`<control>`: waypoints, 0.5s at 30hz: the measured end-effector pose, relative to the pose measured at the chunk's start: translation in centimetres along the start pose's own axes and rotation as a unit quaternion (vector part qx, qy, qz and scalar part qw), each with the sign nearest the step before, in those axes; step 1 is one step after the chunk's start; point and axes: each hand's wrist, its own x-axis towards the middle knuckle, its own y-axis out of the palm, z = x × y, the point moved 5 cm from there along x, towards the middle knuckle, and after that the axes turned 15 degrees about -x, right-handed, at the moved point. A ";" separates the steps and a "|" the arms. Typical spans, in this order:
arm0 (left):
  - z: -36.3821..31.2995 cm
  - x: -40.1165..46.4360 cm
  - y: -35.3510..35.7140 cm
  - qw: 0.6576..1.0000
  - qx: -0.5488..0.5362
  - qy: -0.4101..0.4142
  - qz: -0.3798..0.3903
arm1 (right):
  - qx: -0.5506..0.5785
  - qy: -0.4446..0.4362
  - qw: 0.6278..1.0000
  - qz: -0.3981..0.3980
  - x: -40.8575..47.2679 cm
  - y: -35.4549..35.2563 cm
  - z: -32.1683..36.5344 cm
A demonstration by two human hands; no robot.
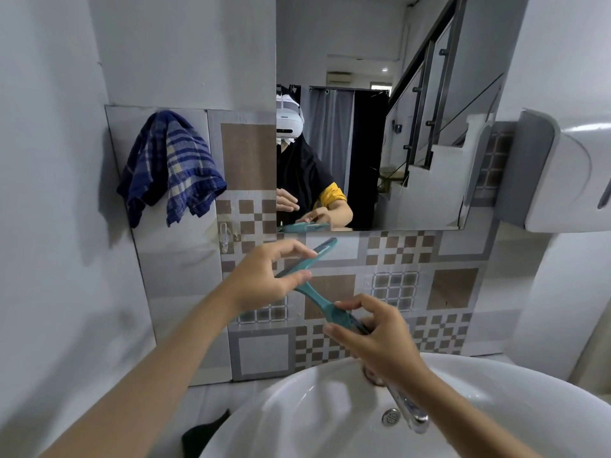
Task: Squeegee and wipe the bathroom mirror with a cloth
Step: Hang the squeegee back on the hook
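Both hands' fingers pinch the teal squeegee (317, 285), left hand (264, 279) seemingly at the blade, right hand (373, 335) on the handle.

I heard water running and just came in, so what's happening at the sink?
A person stands at the white sink holding a teal squeegee in both hands below the mirror. The left hand pinches the blade end and the right hand holds the handle. The blade is not on the glass. A blue plaid cloth hangs on the wall to the left, untouched.
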 end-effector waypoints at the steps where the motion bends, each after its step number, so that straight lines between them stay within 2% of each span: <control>1: -0.2 0.1 0.2 0.999 -0.007 -0.014 0.030 | -0.012 -0.010 1.000 0.019 0.3 -0.8 0.6; 4: -1.1 0.7 0.2 0.996 0.007 -0.035 0.084 | -0.065 -0.043 0.996 0.044 1.7 -2.9 2.7; 7: -2.1 0.2 0.0 0.994 0.025 -0.035 0.101 | -0.078 -0.048 0.993 0.077 2.2 -4.0 3.6; 9: -2.3 -4.7 1.5 0.992 0.018 -0.085 0.088 | -0.099 -0.076 0.977 0.172 -1.2 -2.8 4.2; 13: -1.5 -5.3 1.5 0.991 0.020 -0.091 0.098 | -0.124 -0.088 0.968 0.199 -0.6 -3.3 4.8; 15: -1.5 -5.5 1.3 0.990 0.013 -0.099 0.104 | -0.105 -0.075 0.974 0.184 0.7 -4.6 4.6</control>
